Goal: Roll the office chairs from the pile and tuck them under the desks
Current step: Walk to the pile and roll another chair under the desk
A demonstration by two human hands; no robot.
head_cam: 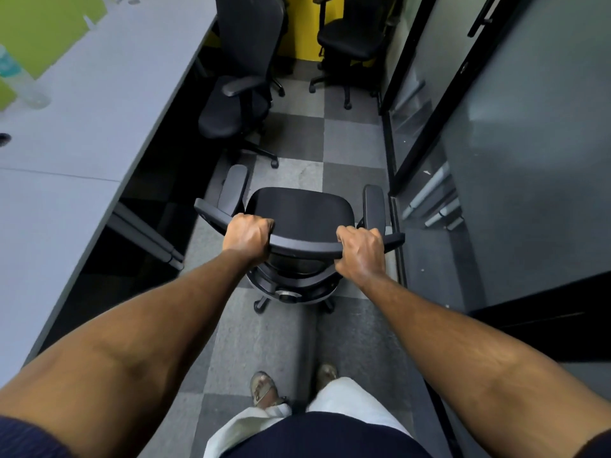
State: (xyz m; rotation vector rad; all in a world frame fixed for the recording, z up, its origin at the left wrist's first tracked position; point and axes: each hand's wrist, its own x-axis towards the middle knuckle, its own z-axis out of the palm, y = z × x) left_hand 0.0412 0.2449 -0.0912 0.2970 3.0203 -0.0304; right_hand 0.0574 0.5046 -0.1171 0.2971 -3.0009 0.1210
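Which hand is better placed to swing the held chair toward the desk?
Probably the right hand: it grips the backrest end away from the desk, so pushing swings the chair leftward; left hand pivots.

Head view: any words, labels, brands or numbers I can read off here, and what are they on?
No text can be read in this view.
The bottle on the desk has a teal label, too blurred to read.
On the nearest chair, the round knob shows no legible mark.
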